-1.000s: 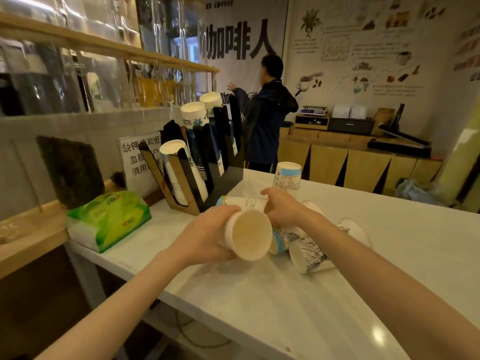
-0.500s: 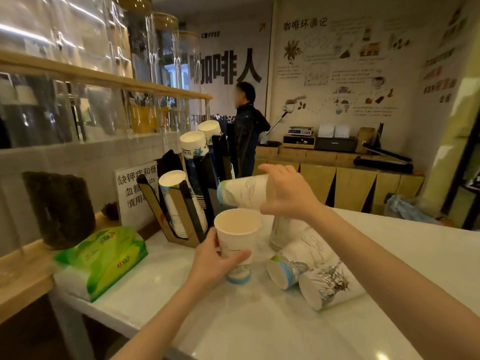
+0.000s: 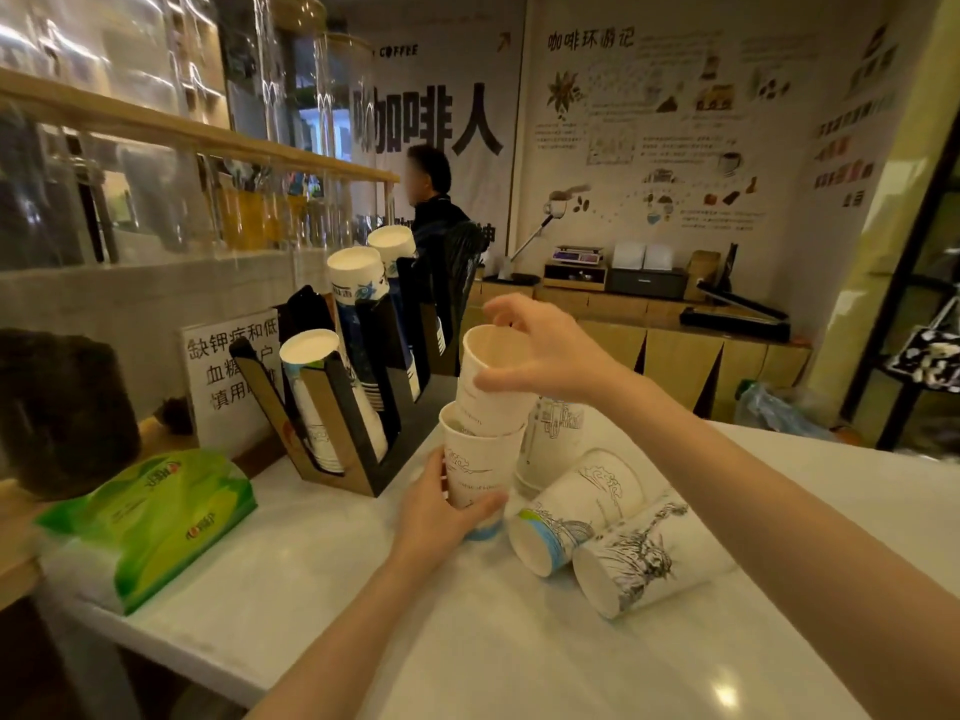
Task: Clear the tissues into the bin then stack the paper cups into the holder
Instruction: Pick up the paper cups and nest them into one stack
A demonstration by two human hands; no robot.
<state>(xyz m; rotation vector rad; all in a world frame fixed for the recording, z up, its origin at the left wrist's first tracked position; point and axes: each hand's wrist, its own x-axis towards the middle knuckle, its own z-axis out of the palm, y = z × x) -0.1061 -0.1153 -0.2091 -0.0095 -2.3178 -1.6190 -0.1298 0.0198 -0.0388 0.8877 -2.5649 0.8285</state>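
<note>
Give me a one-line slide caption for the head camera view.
Right hand nests one paper cup into another cup held by left hand, beside the cup holder.

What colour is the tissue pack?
Green and white, with a small red logo; the tissue pack shows in the head view.

The back wall banner carries large black characters "咖啡人", with "COFFEE" in small letters above. The illustrated wall poster is headed "咖啡环游记"; its smaller text is too fine to read. A white sign behind the cup holder shows "缺钾症和低", "血糖" and "慎用", partly hidden. The brand on the green tissue pack is blurred.
</note>
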